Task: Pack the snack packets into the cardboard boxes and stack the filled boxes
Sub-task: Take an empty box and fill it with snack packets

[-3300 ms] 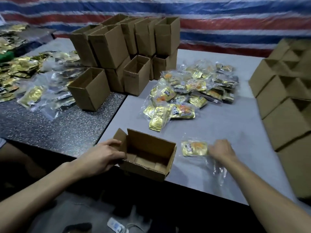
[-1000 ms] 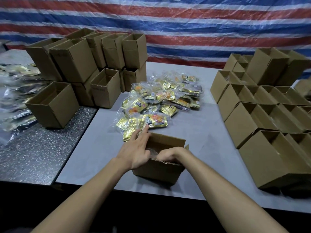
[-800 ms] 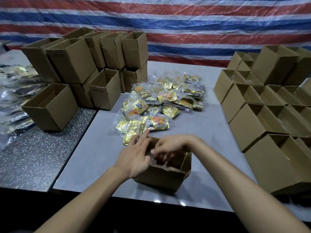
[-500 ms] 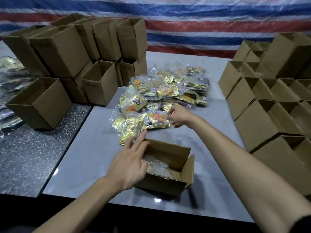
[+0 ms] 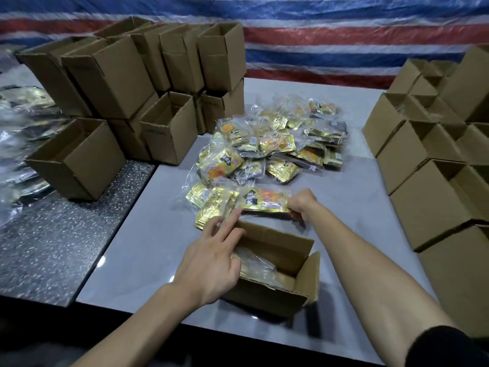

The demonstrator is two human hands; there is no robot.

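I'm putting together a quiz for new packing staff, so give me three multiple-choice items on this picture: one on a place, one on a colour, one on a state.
1. Where is the snack packet that the right hand grips?
A) inside the nearest box
B) at the near edge of the pile, beyond the nearest box
C) on the floor

2. Which colours stripe the backdrop sheet?
A) red, white and blue
B) green and yellow
C) black only

3. What state is the nearest box in?
A) taped shut
B) flattened
C) open, with a clear bag inside

Answers: 1 B, the gripped packet sits at the pile's front, past the box's far wall. 2 A, those three colours run across the sheet. 3 C, the flaps stand up and the bag shows inside.
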